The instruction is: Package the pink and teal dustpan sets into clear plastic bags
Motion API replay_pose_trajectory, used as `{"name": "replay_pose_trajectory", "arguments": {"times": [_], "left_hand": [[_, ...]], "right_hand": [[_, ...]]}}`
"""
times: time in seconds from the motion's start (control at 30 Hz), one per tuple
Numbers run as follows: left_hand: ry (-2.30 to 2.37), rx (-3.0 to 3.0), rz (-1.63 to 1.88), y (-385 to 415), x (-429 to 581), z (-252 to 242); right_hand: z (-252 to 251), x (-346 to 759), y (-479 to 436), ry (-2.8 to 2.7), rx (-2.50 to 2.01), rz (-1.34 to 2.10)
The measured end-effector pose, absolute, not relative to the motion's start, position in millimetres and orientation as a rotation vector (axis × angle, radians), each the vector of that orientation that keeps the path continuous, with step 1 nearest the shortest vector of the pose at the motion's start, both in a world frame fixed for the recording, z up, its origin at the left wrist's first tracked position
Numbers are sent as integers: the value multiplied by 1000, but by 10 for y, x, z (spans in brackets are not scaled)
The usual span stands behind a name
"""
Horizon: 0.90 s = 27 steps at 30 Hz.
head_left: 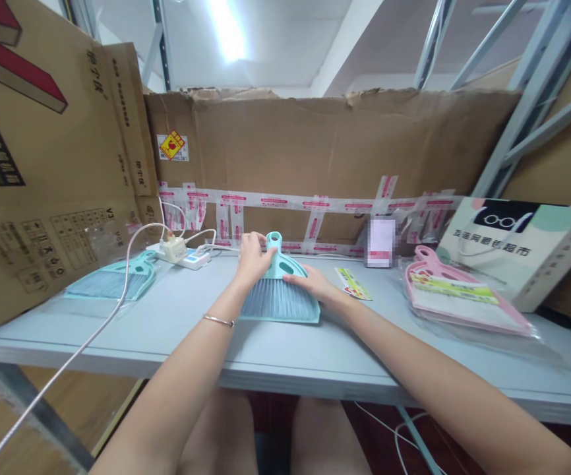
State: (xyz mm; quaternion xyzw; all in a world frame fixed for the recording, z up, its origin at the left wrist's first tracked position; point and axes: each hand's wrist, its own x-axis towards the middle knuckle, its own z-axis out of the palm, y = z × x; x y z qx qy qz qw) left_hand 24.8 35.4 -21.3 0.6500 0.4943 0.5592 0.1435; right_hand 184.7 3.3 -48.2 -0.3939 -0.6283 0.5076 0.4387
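A turquoise hand brush (281, 269) with grey bristles lies over a matching dustpan (310, 315) on the table in front of me. At its upper left, my left hand (256, 257) grips the set beside the handle, thumb on the front and the other fingers partly hidden behind. My right hand (312, 282) is closed on the right edge, its thumb on the brush just above the bristles. To the right of that hand lies a yellow-green label card (353, 284).
On the left lies another turquoise brush and dustpan set (112, 277), near a power strip (186, 257) with a white cable (126, 277). A bagged pink set (463, 297) and a printed box (503, 257) stand right. Cardboard (285, 145) lines the back.
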Motion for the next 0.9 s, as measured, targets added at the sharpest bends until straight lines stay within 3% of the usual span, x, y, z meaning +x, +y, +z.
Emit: {"name": "replay_pose_trajectory", "arguments": {"times": [0.37, 0.9], "left_hand": [[1244, 1843, 1045, 256, 90, -106], [1208, 1657, 1018, 242, 56, -56]], "right_hand": [[-501, 1851, 44, -1495, -974, 1328], [-430, 1810, -35, -1423, -977, 1409]]}}
